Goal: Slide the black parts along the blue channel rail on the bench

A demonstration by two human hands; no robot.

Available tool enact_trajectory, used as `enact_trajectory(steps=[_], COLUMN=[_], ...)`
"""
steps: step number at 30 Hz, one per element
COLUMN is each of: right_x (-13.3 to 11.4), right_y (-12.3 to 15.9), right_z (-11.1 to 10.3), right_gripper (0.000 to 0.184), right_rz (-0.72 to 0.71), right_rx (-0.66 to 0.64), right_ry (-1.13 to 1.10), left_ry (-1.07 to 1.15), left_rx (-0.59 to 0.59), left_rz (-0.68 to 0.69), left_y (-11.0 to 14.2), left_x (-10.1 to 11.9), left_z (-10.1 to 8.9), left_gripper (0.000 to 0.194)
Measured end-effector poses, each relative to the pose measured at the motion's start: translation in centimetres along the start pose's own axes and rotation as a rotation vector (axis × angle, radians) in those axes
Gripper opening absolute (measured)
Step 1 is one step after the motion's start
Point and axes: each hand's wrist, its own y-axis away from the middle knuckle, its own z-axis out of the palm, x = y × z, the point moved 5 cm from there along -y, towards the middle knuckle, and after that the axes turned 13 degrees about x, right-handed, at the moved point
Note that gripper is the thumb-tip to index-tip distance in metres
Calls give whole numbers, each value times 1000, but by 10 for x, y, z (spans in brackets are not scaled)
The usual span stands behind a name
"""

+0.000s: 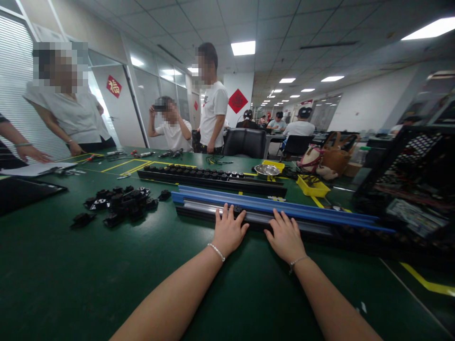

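A long black rail [199,214] with a silvery inner channel lies across the green table in front of me. Along its far side runs a long blue rail [320,213]. My left hand [229,229] rests with fingers spread on the near edge of the black rail, beside a small black part [239,209] in the channel. My right hand [286,237] lies farther right on the same rail, fingers stretched apart. Neither hand grips anything. Left of the rails is a pile of black plastic parts [124,203].
Behind the rails lies another black rail [263,185] with a row of black pieces. A metal dish [266,169] and a yellow tray [313,187] stand beyond. An open-framed black case [408,189] is at right. Several people are around the table; a co-worker's hand [35,154] is at far left.
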Motion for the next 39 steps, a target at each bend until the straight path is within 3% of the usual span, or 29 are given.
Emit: enact_trajectory(steps=[39], right_x=[-1], right_y=[0], right_z=[-1], right_gripper=[28], right_rz=[-3], right_rx=[-7], right_ry=[-2], left_ry=[-14], left_rx=[2], left_rz=[-4], left_y=[0], left_x=[1], left_z=[-2], left_gripper=[51])
